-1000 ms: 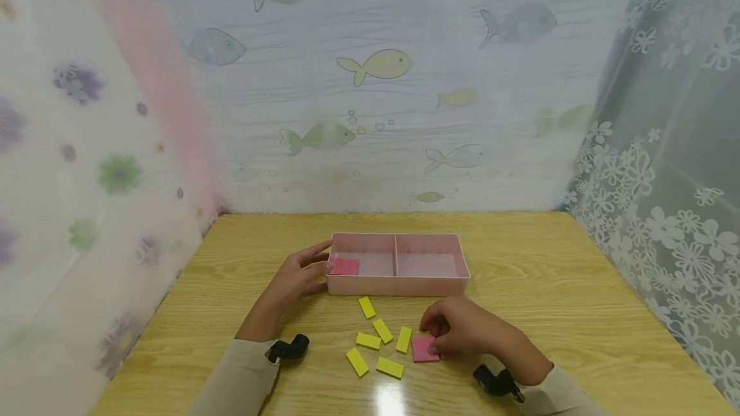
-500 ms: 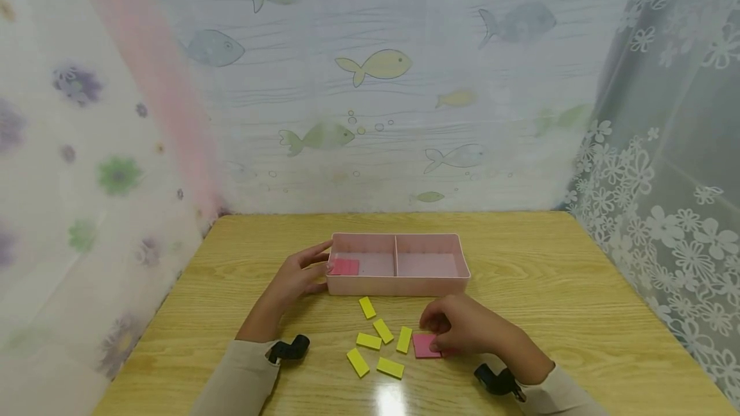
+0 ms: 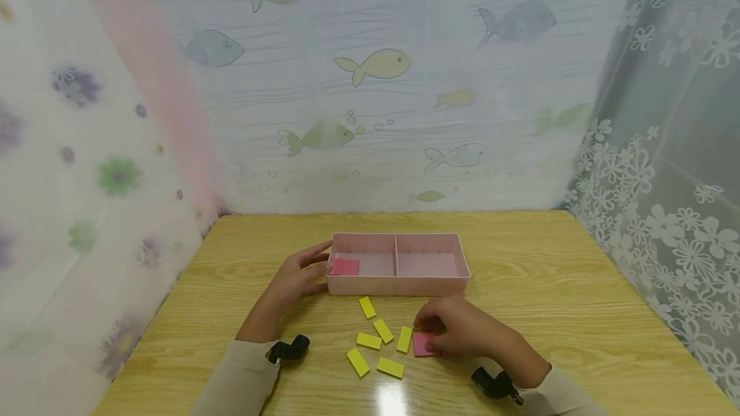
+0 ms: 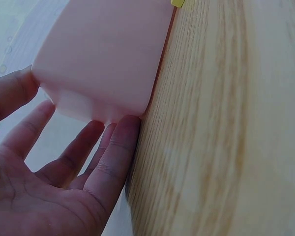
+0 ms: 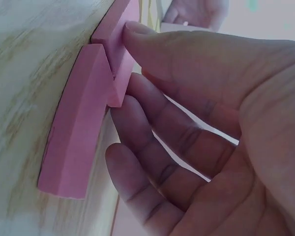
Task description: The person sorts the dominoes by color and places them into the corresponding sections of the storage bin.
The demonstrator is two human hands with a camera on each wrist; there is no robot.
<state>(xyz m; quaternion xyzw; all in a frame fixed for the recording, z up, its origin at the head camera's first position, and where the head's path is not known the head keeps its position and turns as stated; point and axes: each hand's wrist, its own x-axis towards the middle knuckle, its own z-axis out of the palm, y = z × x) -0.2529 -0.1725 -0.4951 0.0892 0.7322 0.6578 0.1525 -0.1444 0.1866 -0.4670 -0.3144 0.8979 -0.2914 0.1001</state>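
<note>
A pink two-compartment box (image 3: 399, 286) stands mid-table. My left hand (image 3: 296, 275) is at its left end; in the left wrist view its spread fingertips (image 4: 125, 130) touch the box's end wall (image 4: 108, 54). A flat pink piece (image 3: 347, 266) lies in the left compartment. In front of the box's right half, my right hand (image 3: 462, 326) has its thumb on a pink block (image 3: 421, 344), with the fingers bent round behind it. The right wrist view shows a second, long pink block (image 5: 73, 128) on the table, against the one my thumb (image 5: 142, 29) holds.
Several yellow blocks (image 3: 368, 341) lie scattered on the wooden table (image 3: 549, 275) between my hands, one (image 3: 404, 339) close to the pink block. A fish-patterned cloth (image 3: 370, 165) hangs behind the table, with curtains at both sides.
The pink block at my right hand has shifted slightly away from me. The right hand has moved a little left over it. My left hand and the box stay as they were.
</note>
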